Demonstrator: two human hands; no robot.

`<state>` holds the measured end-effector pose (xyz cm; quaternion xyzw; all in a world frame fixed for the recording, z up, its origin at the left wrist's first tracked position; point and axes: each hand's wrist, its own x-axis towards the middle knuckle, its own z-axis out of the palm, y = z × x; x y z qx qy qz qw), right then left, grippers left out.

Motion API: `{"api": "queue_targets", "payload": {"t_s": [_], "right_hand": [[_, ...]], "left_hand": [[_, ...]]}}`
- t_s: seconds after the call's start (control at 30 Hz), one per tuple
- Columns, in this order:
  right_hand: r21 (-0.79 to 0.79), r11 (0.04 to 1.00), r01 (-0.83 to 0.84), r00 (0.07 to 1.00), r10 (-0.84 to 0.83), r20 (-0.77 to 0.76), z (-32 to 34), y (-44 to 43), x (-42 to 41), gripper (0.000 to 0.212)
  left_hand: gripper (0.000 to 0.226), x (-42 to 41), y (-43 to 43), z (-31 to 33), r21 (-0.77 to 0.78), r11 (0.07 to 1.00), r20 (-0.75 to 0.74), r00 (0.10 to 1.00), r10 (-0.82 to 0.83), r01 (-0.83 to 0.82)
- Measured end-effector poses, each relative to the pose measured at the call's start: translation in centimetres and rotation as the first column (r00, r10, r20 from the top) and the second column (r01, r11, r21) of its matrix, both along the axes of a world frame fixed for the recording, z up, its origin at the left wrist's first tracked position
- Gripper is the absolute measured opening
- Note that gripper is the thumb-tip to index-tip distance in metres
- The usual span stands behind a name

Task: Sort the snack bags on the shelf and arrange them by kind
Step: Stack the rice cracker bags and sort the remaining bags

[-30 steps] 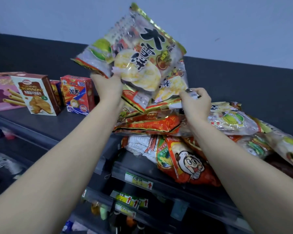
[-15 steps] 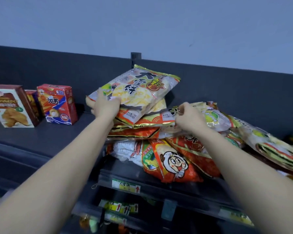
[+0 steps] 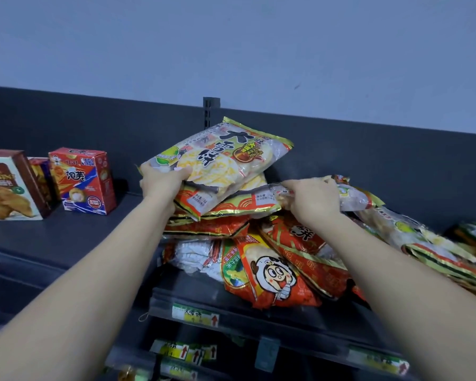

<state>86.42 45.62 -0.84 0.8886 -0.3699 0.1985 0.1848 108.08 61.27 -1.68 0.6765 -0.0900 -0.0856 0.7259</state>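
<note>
Head cam: red cardboard puff box (image 3: 83, 181) sits left on the dark shelf (image 3: 66, 237). Left hand (image 3: 161, 181) curls round a clear yellow rice-cracker bag (image 3: 226, 158) atop the heap, and right hand (image 3: 313, 200) pinches a clear gold-edged bag (image 3: 355, 195) just beside it.

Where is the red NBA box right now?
Head view, left side: the red NBA box stands upright on the dark shelf, between the brown croissant box and the left hand.

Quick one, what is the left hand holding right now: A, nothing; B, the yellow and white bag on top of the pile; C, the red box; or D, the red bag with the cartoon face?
B: the left hand grips the near corner of the yellow and white bag lying on top of the pile.
</note>
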Motion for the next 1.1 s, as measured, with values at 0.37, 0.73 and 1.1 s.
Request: {"api": "queue_targets", "payload": {"t_s": [0.37, 0.73, 1.1], "right_hand": [[0.634, 0.528, -0.566, 0.822, 0.297, 0.486, 1.6, 3.9, 2.6, 0.111], [0.355, 0.887, -0.295, 0.949, 0.227, 0.22, 0.4, 3.3, 5.2, 0.079], [0.492, 0.735, -0.466, 0.881, 0.434, 0.186, 0.1, 3.6, 4.5, 0.128]], "left_hand": [[0.103, -0.2, -0.8, 0.6, 0.037, 0.999, -0.057, 0.998, 0.016, -0.014], [0.088, 1.0, 1.2, -1.4, 0.103, 0.995, 0.052, 0.998, -0.022, 0.016], [0.042, 2.2, 3.9, -5.0, 0.179, 0.976, -0.286, 0.956, -0.07, 0.125]]}}
